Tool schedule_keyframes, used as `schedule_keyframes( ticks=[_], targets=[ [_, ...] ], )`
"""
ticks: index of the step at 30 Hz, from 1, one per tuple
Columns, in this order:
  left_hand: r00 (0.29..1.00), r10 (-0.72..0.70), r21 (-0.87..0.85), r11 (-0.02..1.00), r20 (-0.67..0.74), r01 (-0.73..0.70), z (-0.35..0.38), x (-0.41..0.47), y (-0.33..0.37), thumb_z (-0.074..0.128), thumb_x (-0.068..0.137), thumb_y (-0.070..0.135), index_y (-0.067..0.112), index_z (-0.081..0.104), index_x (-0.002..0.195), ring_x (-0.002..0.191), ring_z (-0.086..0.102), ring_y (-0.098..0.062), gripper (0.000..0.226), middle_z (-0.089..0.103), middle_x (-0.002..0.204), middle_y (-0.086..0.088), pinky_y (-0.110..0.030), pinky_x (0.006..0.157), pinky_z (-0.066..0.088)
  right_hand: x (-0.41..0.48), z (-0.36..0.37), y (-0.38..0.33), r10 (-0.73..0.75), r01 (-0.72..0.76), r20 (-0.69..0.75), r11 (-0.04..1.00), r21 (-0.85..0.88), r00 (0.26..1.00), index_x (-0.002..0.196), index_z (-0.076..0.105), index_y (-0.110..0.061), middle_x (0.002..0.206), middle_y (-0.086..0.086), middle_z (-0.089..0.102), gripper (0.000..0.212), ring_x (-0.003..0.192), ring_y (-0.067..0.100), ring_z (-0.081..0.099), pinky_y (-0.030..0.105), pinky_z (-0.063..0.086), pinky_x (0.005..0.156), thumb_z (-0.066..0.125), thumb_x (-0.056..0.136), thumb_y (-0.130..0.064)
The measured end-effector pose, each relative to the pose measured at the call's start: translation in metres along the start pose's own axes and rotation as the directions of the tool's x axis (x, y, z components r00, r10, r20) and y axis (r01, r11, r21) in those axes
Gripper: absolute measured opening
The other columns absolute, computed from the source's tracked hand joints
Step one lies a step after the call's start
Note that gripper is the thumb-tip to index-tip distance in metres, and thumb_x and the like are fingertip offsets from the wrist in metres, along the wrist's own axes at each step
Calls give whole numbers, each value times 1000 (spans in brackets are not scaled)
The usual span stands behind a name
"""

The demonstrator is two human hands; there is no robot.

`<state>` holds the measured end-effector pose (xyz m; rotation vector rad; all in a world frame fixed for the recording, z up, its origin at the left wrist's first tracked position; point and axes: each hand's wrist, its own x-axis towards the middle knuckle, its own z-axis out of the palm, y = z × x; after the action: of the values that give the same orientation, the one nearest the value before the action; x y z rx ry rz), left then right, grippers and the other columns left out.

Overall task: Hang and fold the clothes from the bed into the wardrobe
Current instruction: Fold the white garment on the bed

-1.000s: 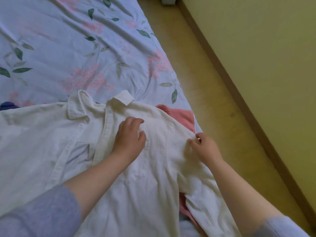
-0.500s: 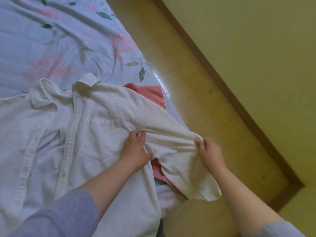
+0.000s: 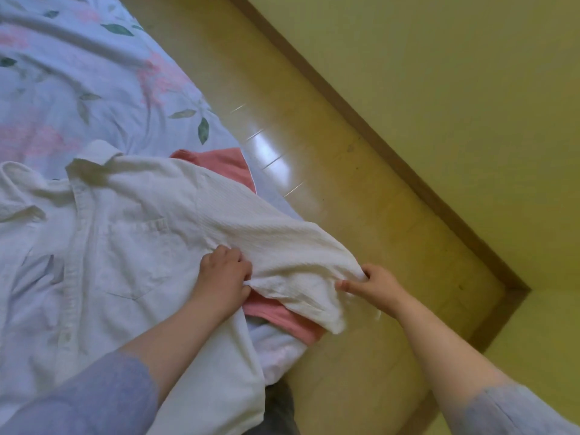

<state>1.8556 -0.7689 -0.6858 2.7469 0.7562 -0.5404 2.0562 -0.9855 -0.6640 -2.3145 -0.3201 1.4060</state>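
The left hand (image 3: 224,279) curls its fingers into the white shirt (image 3: 125,246) at the armpit. The right hand (image 3: 375,285) pinches the end of the sleeve (image 3: 276,243), which is drawn out sideways past the bed's edge. The shirt lies front up on the pale floral sheet (image 3: 78,89), collar (image 3: 91,158) away from the person and hem toward them, over a pink garment (image 3: 219,163). Beside the bed, a glossy wooden floor (image 3: 361,215) meets a brown skirting board (image 3: 392,146) and yellow wall (image 3: 455,73).

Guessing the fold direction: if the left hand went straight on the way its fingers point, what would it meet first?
The ribbed sleeve of the white shirt, which the left hand grips at the underarm; past it probably the pink garment, though depth is unclear.
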Motion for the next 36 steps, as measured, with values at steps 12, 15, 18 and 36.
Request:
schedule_keyframes(
  ticks=[12, 15, 18, 36],
  targets=[
    [937, -12, 241, 967, 349, -77, -7, 19, 10, 56, 69, 65, 29, 60, 91, 107, 52, -21, 42, 56, 107, 3, -37, 88, 31, -2, -28, 16, -59, -195, -523, 887, -418, 850, 105, 63, -18, 107, 5, 63, 31, 102, 28, 58, 36, 42, 86, 66, 84, -40],
    [939, 4, 214, 973, 343, -82, -4, 22, 11, 54, 66, 71, 29, 53, 80, 100, 54, -21, 44, 57, 99, 4, -36, 82, 32, -4, -19, 41, 96, -244, -477, 934, -259, 873, 123, 59, -14, 121, 10, 59, 42, 109, 29, 57, 35, 47, 87, 67, 86, -32],
    [953, 82, 105, 988, 292, -117, -3, 23, 10, 57, 64, 71, 26, 51, 68, 83, 57, -16, 45, 61, 81, 9, -29, 72, 37, -9, 1, 56, 227, -214, -324, 974, 76, 919, 128, 55, -10, 123, 12, 60, 51, 108, 27, 59, 32, 46, 83, 67, 87, -37],
    [978, 106, -92, 992, 179, -90, -48, 113, 41, 56, 92, 28, 17, 33, 146, 122, 50, -33, 59, 39, 141, -10, -40, 95, 44, 30, 3, 0, -168, 149, -84, 968, -200, 982, 95, 64, -29, 76, -13, 58, 32, 70, 8, 56, 25, 37, 56, 74, 73, -49]
  ],
)
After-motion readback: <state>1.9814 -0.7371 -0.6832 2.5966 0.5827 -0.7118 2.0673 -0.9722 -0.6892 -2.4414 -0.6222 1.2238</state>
